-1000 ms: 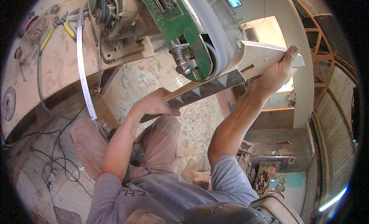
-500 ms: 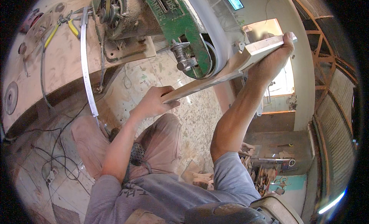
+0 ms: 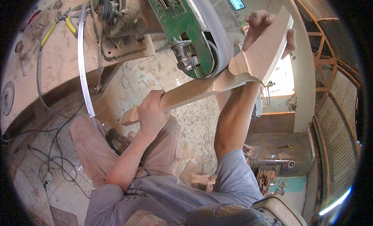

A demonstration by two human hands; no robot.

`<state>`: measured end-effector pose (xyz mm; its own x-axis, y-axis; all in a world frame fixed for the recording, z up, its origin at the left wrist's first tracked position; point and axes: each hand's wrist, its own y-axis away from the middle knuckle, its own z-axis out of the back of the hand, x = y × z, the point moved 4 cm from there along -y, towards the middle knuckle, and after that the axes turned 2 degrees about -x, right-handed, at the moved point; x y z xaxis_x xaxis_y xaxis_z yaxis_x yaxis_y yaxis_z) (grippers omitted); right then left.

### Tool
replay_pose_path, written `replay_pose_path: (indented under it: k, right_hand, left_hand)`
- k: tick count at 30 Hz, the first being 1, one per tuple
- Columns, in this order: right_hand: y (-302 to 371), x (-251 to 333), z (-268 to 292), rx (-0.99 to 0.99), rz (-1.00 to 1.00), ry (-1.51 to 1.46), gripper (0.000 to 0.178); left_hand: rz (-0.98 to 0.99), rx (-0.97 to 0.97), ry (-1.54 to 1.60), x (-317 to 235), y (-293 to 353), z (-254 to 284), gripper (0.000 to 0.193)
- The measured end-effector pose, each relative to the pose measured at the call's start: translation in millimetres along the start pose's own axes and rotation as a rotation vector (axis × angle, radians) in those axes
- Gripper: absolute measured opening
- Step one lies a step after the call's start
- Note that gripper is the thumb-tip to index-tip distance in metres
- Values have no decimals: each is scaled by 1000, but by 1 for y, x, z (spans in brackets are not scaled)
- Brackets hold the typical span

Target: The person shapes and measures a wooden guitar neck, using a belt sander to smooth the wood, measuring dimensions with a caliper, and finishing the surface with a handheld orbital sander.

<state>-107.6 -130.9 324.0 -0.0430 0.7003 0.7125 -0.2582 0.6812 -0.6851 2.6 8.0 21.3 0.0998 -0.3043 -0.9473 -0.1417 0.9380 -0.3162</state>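
Note:
A long pale wooden piece (image 3: 190, 92), shaped like an instrument neck, slants across the view with its broad flared end at the upper right. My left hand (image 3: 151, 113) is closed around its narrow part, and the tip pokes out beyond my fingers. My right hand (image 3: 257, 26) grips the broad end from behind, fingers and thumb showing on opposite edges and the palm hidden. The wood's middle lies right at the lower roller end of a green belt sander (image 3: 180, 33). Whether it touches the blurred grey belt (image 3: 211, 30) I cannot tell.
At the left, a dusty bench (image 3: 50, 70) carries yellow-handled pliers (image 3: 60, 26), and a metal strip (image 3: 83, 66) hangs over its edge. Black cables (image 3: 58, 160) coil on the floor. Wood offcuts (image 3: 202, 179) lie by my right side. A lit screen (image 3: 236, 1) is at the back.
The wooden piece has turned so its broad face shows, and its flared end has risen. My left hand holds it farther from the tip. My right hand now wraps it from behind.

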Motion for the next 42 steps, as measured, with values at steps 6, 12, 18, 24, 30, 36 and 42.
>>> replay_pose_path:
  k: [6,12,18,24,30,36,42]
  right_hand:
    - [-3,-3,-6,204,2,-258,53]
    - [-2,3,-5,145,14,-136,50]
    - [-2,5,13,-30,50,120,49]
    - [2,6,16,-162,112,291,51]
    - [10,13,22,-266,71,634,49]
    - [22,19,1,-448,-22,683,43]
    - [25,25,13,-603,65,777,48]
  left_hand:
    - [-29,-108,-79,-3,8,6,34]
    - [-78,-57,-8,-4,2,9,34]
    - [-67,-3,59,-2,-5,3,24]
    - [-66,86,93,-2,-11,2,19]
    - [-24,183,138,2,-16,-1,21]
    - [56,326,212,7,-20,-4,24]
    - [165,563,258,1,-27,-5,31]
